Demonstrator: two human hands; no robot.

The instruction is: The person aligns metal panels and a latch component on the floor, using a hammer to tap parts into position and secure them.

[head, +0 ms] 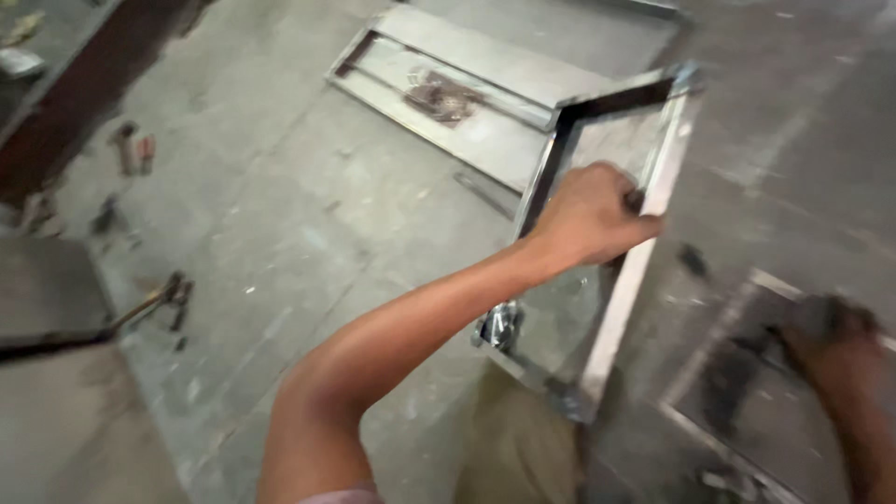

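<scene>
My left hand is closed around the right bar of a rectangular steel frame, which is held tilted up off the concrete floor. The frame's upper corner points away from me. At its lower left corner I see a small shiny metal piece. My right hand is at the lower right, dark and blurred, low over another flat frame on the floor. Whether it holds anything is unclear.
A second, longer steel frame lies flat on the floor beyond. Small tools and scraps are scattered at the left, near a dark slab edge. A dark beam runs along the upper left.
</scene>
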